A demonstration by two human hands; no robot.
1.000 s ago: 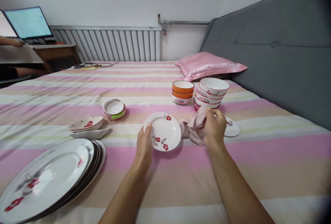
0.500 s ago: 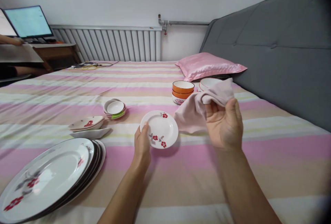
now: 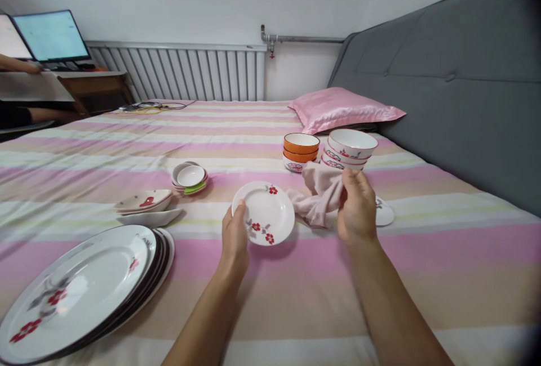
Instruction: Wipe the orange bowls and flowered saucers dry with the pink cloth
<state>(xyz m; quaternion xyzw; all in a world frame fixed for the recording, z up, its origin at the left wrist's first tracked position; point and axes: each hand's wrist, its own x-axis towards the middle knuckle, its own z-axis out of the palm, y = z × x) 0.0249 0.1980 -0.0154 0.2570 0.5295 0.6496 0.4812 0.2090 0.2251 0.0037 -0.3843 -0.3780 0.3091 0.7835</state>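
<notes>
My left hand (image 3: pixel 235 236) grips the left rim of a small white plate (image 3: pixel 270 211) with red flowers, thumb on top, the plate tilted toward me above the bed. A pale pink cloth (image 3: pixel 319 194) hangs bunched from my right hand (image 3: pixel 357 205), whose fingers are closed on it. Behind that hand, another white dish (image 3: pixel 384 212) lies partly hidden on the sheet. Just beyond the cloth are a stack of white bowls (image 3: pixel 351 143) and a stack with orange bowls (image 3: pixel 301 149).
Large flowered plates (image 3: pixel 91 281) are stacked at the left front. Boat-shaped dishes (image 3: pixel 143 201) and small bowls (image 3: pixel 190 176) sit behind them on the striped sheet (image 3: pixel 270 304). A pink pillow (image 3: pixel 344 108) lies near the grey headboard (image 3: pixel 456 84). A person's arm (image 3: pixel 19 65) shows at a desk.
My right hand has come down and turned inward with the cloth, which is now more bunched. The white bowls and the dish behind it have come into view. The left hand still holds the plate.
</notes>
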